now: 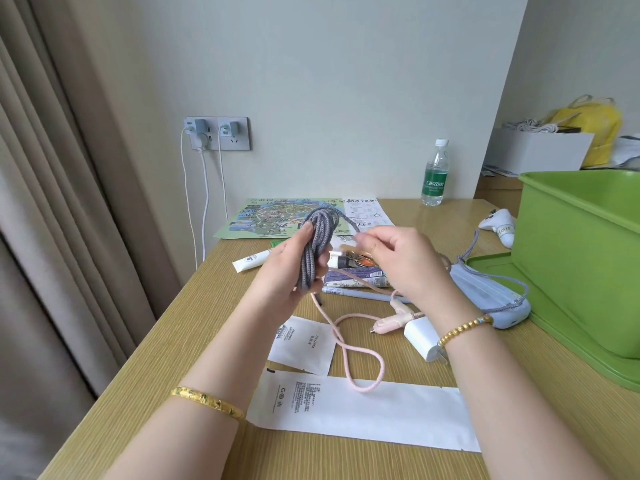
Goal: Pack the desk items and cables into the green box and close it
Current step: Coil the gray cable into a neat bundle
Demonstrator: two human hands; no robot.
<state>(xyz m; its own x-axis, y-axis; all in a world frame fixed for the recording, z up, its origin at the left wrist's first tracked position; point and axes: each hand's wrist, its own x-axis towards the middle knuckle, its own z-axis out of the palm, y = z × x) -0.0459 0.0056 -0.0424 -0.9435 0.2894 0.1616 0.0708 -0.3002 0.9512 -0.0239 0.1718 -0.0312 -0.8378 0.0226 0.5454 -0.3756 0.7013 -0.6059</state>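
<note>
Grey cable point(313, 251) bundled mid-frame in my left hand point(289, 271), fingers curled round. Right hand point(398, 261) pinched loose end. Best wrap tight, tuck end, then green box point(585, 244), right edge.

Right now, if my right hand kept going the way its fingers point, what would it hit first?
Your right hand points left toward the grey cable coil held in your left hand, so it would most likely meet that coil first. Depth is hard to judge from one view.

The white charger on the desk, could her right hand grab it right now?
Probably not yet. The white charger lies uncovered just under her wrist, but the right hand is busy pinching the grey cable end, so it would have to let go first.
</note>
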